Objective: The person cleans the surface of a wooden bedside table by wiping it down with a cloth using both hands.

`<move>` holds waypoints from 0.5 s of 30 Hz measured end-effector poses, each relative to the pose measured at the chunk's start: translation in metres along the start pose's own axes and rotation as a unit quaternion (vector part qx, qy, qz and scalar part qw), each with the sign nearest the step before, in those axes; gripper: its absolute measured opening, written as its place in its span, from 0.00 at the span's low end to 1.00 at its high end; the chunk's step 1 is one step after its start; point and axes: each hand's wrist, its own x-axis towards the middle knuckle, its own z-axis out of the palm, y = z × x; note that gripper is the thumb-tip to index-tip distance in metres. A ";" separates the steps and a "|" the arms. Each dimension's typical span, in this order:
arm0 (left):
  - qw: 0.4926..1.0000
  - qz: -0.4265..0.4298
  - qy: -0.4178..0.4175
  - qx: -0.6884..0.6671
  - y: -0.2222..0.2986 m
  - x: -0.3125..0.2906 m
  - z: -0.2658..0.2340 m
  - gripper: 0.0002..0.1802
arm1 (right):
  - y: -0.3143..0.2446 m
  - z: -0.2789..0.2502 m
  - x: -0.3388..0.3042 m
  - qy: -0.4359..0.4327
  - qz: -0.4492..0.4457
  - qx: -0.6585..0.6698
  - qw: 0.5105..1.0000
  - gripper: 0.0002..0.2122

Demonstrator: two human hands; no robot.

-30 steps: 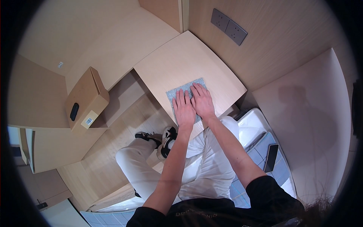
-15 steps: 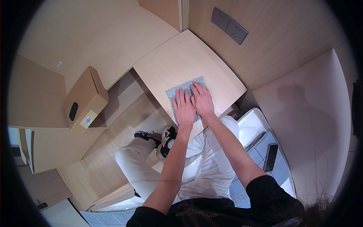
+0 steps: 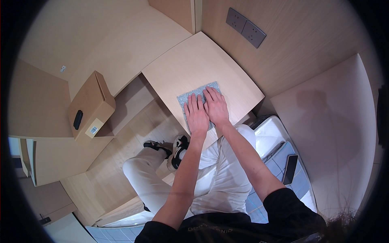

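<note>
A grey-blue textured cloth [image 3: 184, 99] lies flat and roughly square on a pale wooden tabletop [image 3: 194, 58]. My left hand [image 3: 197, 116] rests palm down on the cloth's left part, fingers stretched out toward its far edge. Beside it, my right hand [image 3: 216, 107] lies flat on the right part, its fingertips near the far right corner. The two hands touch or nearly touch along their inner sides. Both palms hide the middle of the cloth, and its near edge shows only in part under my wrists.
At the left, a cardboard box [image 3: 90, 101] with a black object [image 3: 78, 120] on it stands on a shelf. A dark phone [image 3: 290, 169] lies on a blue checked surface [image 3: 263, 198] to my right. Wall sockets [image 3: 245, 27] are beyond the tabletop, and a padded headboard-like panel [image 3: 324, 133] rises at right.
</note>
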 end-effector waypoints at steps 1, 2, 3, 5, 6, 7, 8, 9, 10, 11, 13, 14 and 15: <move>1.000 0.000 0.000 0.000 0.000 0.000 0.000 0.28 | -0.001 0.000 0.000 -0.001 0.001 0.000 1.000 0.23; 1.000 -0.001 0.000 -0.001 0.000 0.001 0.000 0.28 | -0.001 -0.001 0.001 -0.001 0.001 0.000 1.000 0.23; 1.000 -0.002 -0.001 -0.002 0.000 0.001 0.000 0.29 | -0.001 -0.001 0.001 -0.002 0.002 -0.001 1.000 0.23; 1.000 -0.002 0.000 -0.003 0.000 0.001 0.001 0.29 | -0.001 -0.001 0.001 -0.002 0.003 -0.002 1.000 0.23; 1.000 -0.003 0.001 -0.004 0.000 0.002 0.001 0.29 | 0.000 0.000 0.001 -0.001 0.002 -0.002 1.000 0.23; 1.000 -0.003 0.001 -0.004 0.000 0.002 0.001 0.29 | 0.000 0.000 0.002 0.000 0.001 -0.002 1.000 0.23; 1.000 -0.004 0.000 -0.004 0.001 0.002 0.001 0.29 | 0.000 0.000 0.002 0.000 0.001 -0.002 1.000 0.23; 1.000 -0.005 -0.001 -0.005 0.001 0.002 0.000 0.29 | 0.000 0.000 0.002 0.001 0.000 0.001 1.000 0.23; 1.000 -0.005 -0.001 -0.005 0.001 0.002 0.000 0.29 | 0.000 0.000 0.002 0.003 -0.001 0.003 1.000 0.23; 1.000 -0.005 -0.002 -0.005 0.001 0.002 0.000 0.29 | 0.000 0.000 0.002 0.002 -0.001 0.003 1.000 0.23; 1.000 -0.005 -0.003 -0.005 0.001 0.003 0.000 0.29 | 0.001 0.001 0.003 0.003 -0.002 0.001 1.000 0.23; 1.000 -0.006 -0.003 -0.009 0.001 0.003 0.000 0.29 | 0.001 0.001 0.003 0.002 -0.001 0.001 1.000 0.23; 1.000 -0.006 -0.004 -0.012 0.002 0.003 0.000 0.29 | 0.001 0.001 0.003 0.004 -0.002 0.000 1.000 0.23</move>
